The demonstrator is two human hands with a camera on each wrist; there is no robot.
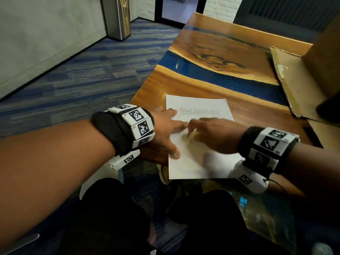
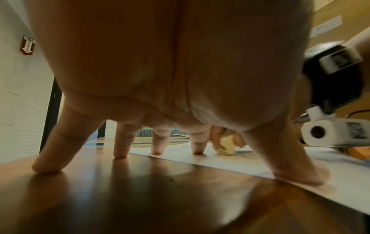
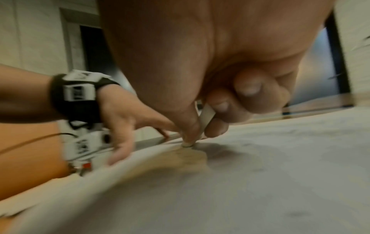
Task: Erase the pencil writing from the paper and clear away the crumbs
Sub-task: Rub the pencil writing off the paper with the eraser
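1. My left hand is spread flat, fingers straight. The thumb, index and middle fingertips press on the left edge of the paper; the other two rest on the counter beside it.
2. My right hand has its fingers curled round a pale eraser, pinching it between thumb and fingertips, its lower end touching the sheet near the left hand's index finger.
3. The paper lies flat at the near edge of the wooden counter, its lower edge at the counter's rim.
4. The pencil writing runs in a faint line across the upper part of the sheet, just beyond both hands.
5. A flattened cardboard box lies on the counter to the right, well apart from the paper.
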